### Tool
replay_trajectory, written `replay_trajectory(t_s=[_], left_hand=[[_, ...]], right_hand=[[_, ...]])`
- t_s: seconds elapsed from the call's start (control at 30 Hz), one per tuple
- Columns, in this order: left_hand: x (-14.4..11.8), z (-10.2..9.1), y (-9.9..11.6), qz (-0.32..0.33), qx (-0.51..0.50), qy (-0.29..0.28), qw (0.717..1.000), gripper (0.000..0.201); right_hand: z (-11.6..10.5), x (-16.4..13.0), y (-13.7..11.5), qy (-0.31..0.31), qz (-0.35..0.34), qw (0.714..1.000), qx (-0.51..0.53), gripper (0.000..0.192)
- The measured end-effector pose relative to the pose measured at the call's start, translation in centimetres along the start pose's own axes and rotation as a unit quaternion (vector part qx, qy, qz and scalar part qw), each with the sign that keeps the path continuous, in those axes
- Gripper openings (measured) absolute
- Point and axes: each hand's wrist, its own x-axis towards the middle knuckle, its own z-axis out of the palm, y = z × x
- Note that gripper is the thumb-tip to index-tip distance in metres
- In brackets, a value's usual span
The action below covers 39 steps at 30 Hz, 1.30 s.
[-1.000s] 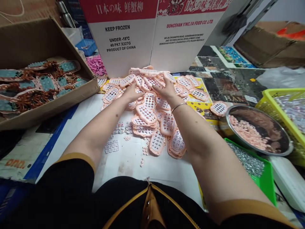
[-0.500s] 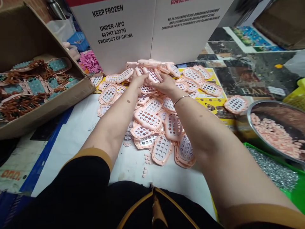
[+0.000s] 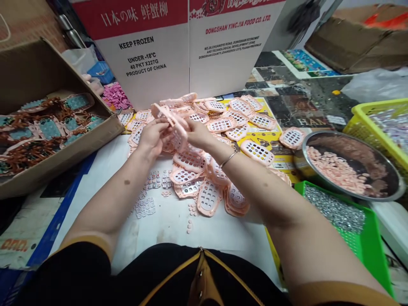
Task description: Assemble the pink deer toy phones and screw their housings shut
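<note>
A heap of pink rubber keypad frames [image 3: 219,127] with rows of holes lies across the white table top [image 3: 165,221]. My left hand [image 3: 152,137] and my right hand [image 3: 198,132] together hold one pink keypad frame [image 3: 174,124] lifted above the near edge of the heap, fingers pinching its two ends. A thin bracelet sits on my right wrist. Small loose pink buttons [image 3: 191,214] and little grey key clusters [image 3: 145,206] lie on the table below my hands.
A cardboard box [image 3: 47,170] of brown and teal keypads stands at left. A white "KEEP FROZEN" carton [image 3: 153,63] stands behind the heap. At right are a metal bowl [image 3: 395,187] of pink buttons, a green tray [image 3: 369,246] of silvery bits and a yellow basket [image 3: 360,112].
My hands have come back from the far side of the heap toward me, lifting one pink frame clear of the pile. The camera view has tilted up a little.
</note>
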Motion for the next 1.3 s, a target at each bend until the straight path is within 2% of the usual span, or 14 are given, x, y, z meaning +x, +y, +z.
replay_trajectory(t_s=[0.13,0.23,0.37,0.47,0.57,0.67,0.73,0.8,0.87,0.97,1.03,1.1,1.2,1.3], left_hand=[[-3.4,-3.6,0.5,-0.016,-0.007,0.042,0.999,0.014],[-4.8,-5.4,0.5,-0.027,-0.017,0.058,0.998,0.01],[-5.8,-6.9,0.1,-0.037,-0.05,0.09,0.994,0.01],[-5.9,-7.6,-0.4,-0.035,-0.076,0.099,0.992,0.012],[-5.8,-8.6,-0.8,-0.003,-0.051,0.116,0.992,0.011],[-5.9,-9.9,-1.0,0.048,-0.017,0.175,0.983,0.012],[-6.5,-10.7,-1.0,0.089,-0.002,0.215,0.972,0.022],[-8.0,-11.0,-1.1,0.143,0.027,0.228,0.963,0.028],[-10.1,-10.9,-1.6,0.182,0.049,0.192,0.963,0.027],[-14.2,-10.2,-3.0,0.147,0.034,0.084,0.985,0.017],[-16.9,-9.9,-4.3,0.075,0.014,0.015,0.997,0.029],[-19.2,-10.0,-5.7,0.058,0.013,-0.004,0.998,0.044],[-21.9,-10.4,-7.4,0.094,0.022,-0.003,0.995,0.055],[-23.5,-10.6,-8.3,0.047,-0.036,-0.06,0.996,0.057]], right_hand=[[1.6,-2.4,-1.9,-0.058,-0.062,0.99,-0.114,0.043],[2.1,-3.6,-2.7,-0.077,-0.066,0.981,-0.164,0.047],[2.2,-5.0,-2.8,-0.038,-0.051,0.989,-0.132,0.04],[2.7,-6.5,-2.4,0.063,-0.065,0.996,0.005,0.028],[3.4,-8.9,-2.0,0.122,-0.023,0.96,0.249,0.022],[4.2,-12.1,-2.1,0.088,0.059,0.879,0.464,0.036],[4.6,-14.3,-2.5,0.051,0.098,0.839,0.532,0.043],[4.9,-16.3,-3.1,0.032,0.12,0.819,0.559,0.045],[5.3,-18.0,-3.6,0.026,0.128,0.812,0.568,0.044],[6.1,-20.0,-4.2,0.043,0.112,0.825,0.552,0.045],[6.6,-21.0,-4.3,0.052,0.092,0.847,0.52,0.045],[7.1,-22.0,-4.2,0.049,0.086,0.867,0.488,0.045],[7.9,-23.5,-3.8,0.055,0.081,0.9,0.425,0.044],[9.0,-25.5,-3.8,0.089,-0.028,0.967,0.235,0.032]])
